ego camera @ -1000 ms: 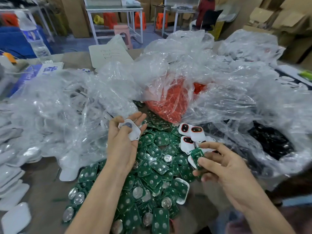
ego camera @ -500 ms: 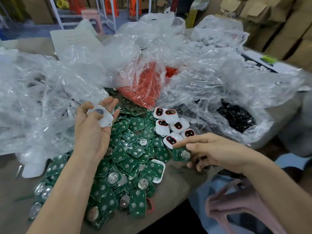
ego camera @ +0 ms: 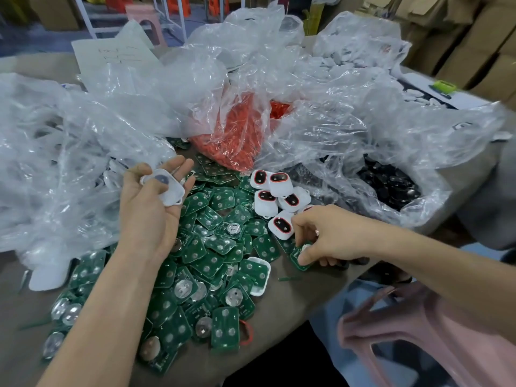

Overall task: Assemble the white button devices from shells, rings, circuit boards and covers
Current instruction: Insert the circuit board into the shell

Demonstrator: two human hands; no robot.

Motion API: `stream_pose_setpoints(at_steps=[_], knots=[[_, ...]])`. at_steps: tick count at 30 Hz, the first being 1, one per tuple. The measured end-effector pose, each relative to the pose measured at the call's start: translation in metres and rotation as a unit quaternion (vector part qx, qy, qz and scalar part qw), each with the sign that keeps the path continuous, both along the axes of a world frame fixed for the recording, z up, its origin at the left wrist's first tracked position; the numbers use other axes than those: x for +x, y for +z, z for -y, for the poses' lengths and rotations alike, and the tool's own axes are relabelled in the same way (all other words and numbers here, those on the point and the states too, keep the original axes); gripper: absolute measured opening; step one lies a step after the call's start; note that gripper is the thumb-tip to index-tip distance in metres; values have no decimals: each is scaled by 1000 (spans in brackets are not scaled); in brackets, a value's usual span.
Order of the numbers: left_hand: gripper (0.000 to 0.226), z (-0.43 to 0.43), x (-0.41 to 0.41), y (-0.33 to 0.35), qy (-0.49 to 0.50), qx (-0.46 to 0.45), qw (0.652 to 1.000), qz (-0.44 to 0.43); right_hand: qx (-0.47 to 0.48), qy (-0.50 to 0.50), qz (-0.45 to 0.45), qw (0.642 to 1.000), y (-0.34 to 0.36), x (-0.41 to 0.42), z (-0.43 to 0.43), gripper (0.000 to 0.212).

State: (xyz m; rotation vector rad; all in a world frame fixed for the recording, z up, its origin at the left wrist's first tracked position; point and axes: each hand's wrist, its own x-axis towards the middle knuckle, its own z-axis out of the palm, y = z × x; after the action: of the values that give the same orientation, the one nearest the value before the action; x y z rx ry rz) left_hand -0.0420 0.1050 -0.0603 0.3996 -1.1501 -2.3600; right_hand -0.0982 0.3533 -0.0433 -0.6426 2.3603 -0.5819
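Observation:
My left hand (ego camera: 150,208) is raised palm up over the pile and holds a white shell (ego camera: 167,188), thumb laid across it. My right hand (ego camera: 332,236) is down at the pile's right edge and pinches a green circuit board (ego camera: 300,256) against the table. Several green circuit boards (ego camera: 201,263) lie heaped in the middle of the table. Just beyond my right hand sits a cluster of assembled white button devices (ego camera: 275,195) with red rings. A white shell (ego camera: 261,277) with a board in it lies in the pile.
Clear plastic bags surround the pile: one with red rings (ego camera: 237,135), one with black parts (ego camera: 391,185) at right, one with white shells (ego camera: 55,163) at left. A pink stool (ego camera: 418,339) stands at the lower right off the table's edge.
My right hand has dropped with the circuit board from in front of me to the table at the pile's right edge. The view swung left and down. My left hand kept its hold on the shell.

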Motion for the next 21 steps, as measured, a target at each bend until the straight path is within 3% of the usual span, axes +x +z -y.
stream_pose_setpoints(at_steps=[3,9,12,15,18,21], knots=[[35,0,1,0,-5,9,1000,2,-5,5,4,1000,2,-2,0,21],[28,0,3,7,-16,96,995,-15,61,29,-84,994,1,2,8,27],[17,2,5,12,-37,132,990,-30,99,30,-72,992,5,1,14,28],[31,3,5,11,-43,147,988,-34,124,21,-57,990,9,2,19,27],[27,2,4,11,-53,137,989,-34,153,28,-46,987,11,5,24,19],[28,-1,4,10,-56,135,989,-35,178,35,-55,982,9,8,28,31]])
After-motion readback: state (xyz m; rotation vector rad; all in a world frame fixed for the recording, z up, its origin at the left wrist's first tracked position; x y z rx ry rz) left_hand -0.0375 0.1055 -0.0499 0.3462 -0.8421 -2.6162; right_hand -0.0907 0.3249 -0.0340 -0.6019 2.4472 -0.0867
